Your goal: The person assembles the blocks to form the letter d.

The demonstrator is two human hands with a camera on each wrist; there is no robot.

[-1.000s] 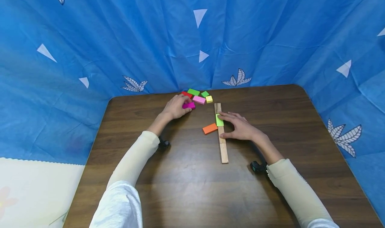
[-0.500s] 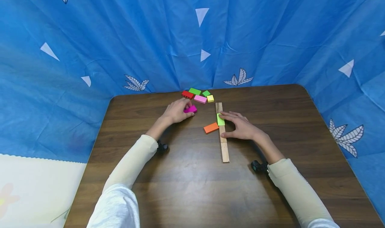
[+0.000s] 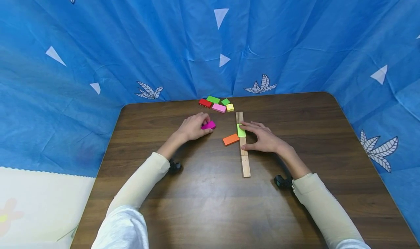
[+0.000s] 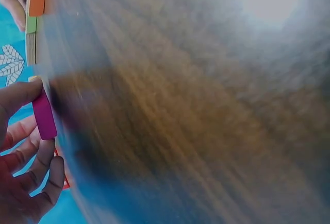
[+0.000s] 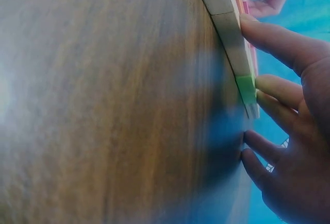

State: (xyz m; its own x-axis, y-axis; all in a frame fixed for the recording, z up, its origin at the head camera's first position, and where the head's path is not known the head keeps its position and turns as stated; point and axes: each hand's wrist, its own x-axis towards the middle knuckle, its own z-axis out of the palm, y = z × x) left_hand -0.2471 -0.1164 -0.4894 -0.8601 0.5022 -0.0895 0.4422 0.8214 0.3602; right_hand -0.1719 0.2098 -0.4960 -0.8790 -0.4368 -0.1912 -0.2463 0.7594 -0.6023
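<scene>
My left hand (image 3: 193, 127) pinches a magenta block (image 3: 210, 125) between thumb and fingers, low over the table. In the left wrist view the magenta block (image 4: 45, 116) is held by its two ends. My right hand (image 3: 265, 139) rests on a straight row of blocks, fingertips at a lime green block (image 3: 241, 132) and thumb on a plain wooden block (image 3: 245, 166) of the row. An orange block (image 3: 231, 139) lies at an angle to the left, its corner by the lime green one. In the right wrist view the lime green block (image 5: 246, 86) sits in line with the wooden ones.
Toward the far table edge lie a red block (image 3: 205, 103), a green block (image 3: 213, 99), a smaller green block (image 3: 225, 101), a pink block (image 3: 219, 108) and a yellow block (image 3: 230, 107). A blue curtain (image 3: 183, 41) hangs right behind the brown table (image 3: 210, 209).
My left hand has drawn the magenta block away from the far cluster, toward me and slightly right, uncovering the red block. My right hand has stayed on the row.
</scene>
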